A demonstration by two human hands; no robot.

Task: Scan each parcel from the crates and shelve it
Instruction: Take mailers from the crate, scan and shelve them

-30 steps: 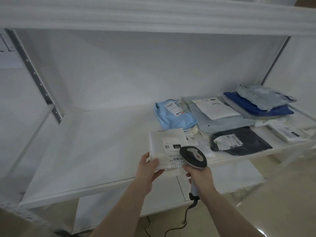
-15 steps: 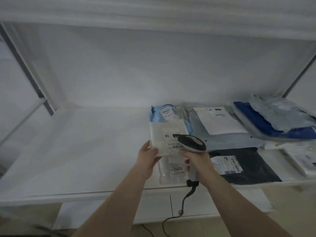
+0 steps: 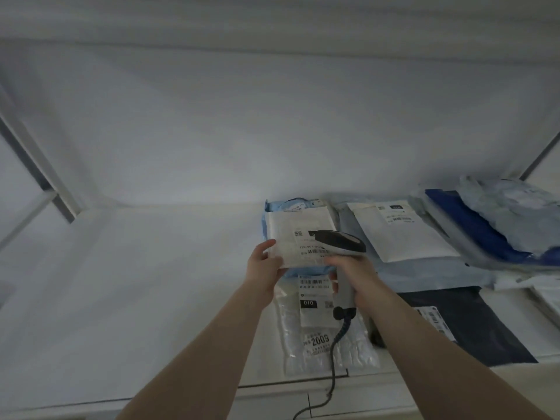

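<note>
Head view: the left hand [image 3: 263, 266] pinches the near-left corner of a white parcel [image 3: 298, 237], thumb on top, now carried in over the shelf [image 3: 136, 283] and held above a light blue parcel [image 3: 272, 212]. The right hand [image 3: 353, 275] grips the scanner [image 3: 339, 242], its head over the label by the barcode; whether the scan has registered I cannot tell. Against 1 second ago, the parcel sits deeper in the shelf, and a clear bagged parcel [image 3: 321, 338] shows below both hands, so shelving looks close
</note>
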